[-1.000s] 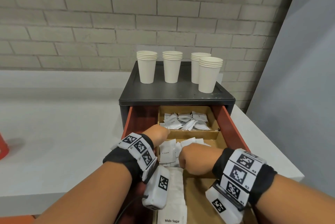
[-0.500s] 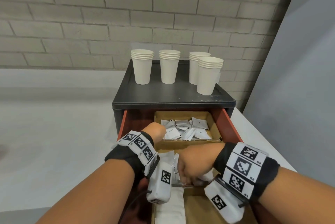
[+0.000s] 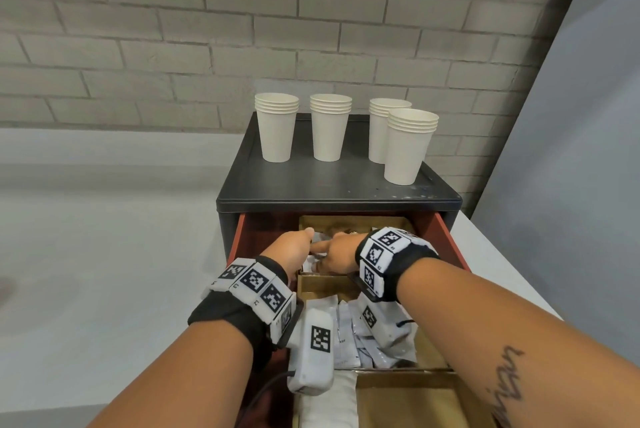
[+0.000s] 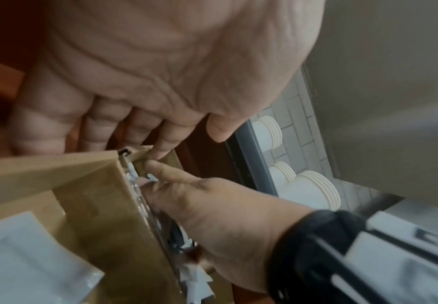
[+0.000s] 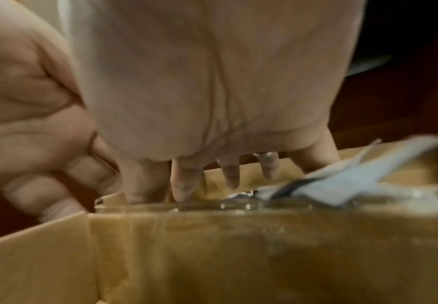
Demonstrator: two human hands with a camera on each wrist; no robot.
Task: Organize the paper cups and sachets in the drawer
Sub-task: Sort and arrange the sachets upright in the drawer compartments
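Several stacks of white paper cups (image 3: 277,129) stand on the black cabinet top (image 3: 311,185). Below it the red drawer (image 3: 446,244) is pulled out, with cardboard compartments inside. Both hands reach into the back compartment (image 3: 349,219). My left hand (image 3: 294,249) has straight fingers (image 4: 165,148) along that box's left wall and corner. My right hand (image 3: 337,254) points its spread, straight fingers (image 5: 184,185) down into the box, on the small white sachets (image 5: 355,179) there. More sachets (image 3: 346,337) lie in the middle compartment. Whether a sachet sits under the right palm is hidden.
Long white sugar packets (image 3: 327,403) lie in the left of the front compartment, beside bare cardboard (image 3: 408,403). The cabinet stands on a white counter (image 3: 104,271) against a grey brick wall. A grey panel (image 3: 571,185) rises close on the right.
Both hands have moved from the middle compartment forward into the back compartment. The right hand, which was curled down among the middle sachets, now has straight fingers.
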